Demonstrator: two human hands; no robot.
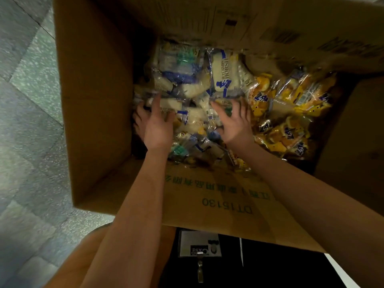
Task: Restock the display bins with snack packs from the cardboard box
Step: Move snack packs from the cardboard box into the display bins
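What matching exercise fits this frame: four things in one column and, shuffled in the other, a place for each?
Things:
1. white packs
2. yellow packs
3. card holder
4. floor

Places:
a. outside the box, to its left
b. right part of the box
c. below the box's near flap
d. under the left hand and right hand

Pairs: 1-d, 2-b, 3-c, 4-a.
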